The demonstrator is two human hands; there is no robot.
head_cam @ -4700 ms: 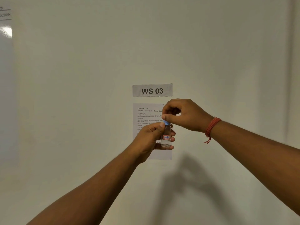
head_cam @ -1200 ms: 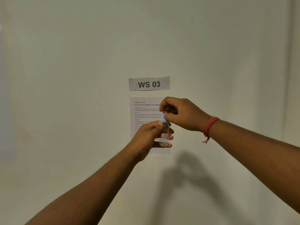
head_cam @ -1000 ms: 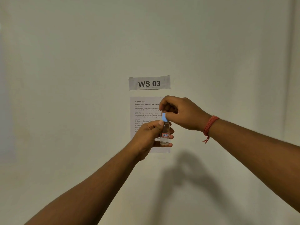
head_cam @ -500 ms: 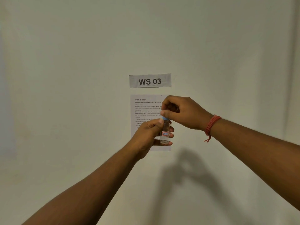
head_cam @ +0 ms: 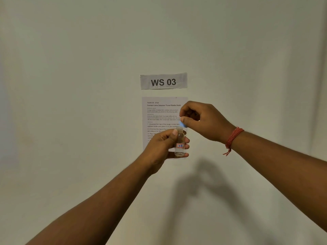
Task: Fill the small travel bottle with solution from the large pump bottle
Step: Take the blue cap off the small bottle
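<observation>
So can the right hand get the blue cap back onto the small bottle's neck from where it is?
Probably yes. The right hand pinches the blue cap just above and right of the small bottle, which the left hand holds upright; its open neck is uncovered.

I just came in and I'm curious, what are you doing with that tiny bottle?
A person is holding a small clear travel bottle upright in the left hand, in front of a wall with a paper instruction sheet and a "WS 03" sign. The right hand pinches the little blue cap just above the bottle's open neck, so the cap is off. The big pump bottle is not in view, so no filling is happening yet.
</observation>
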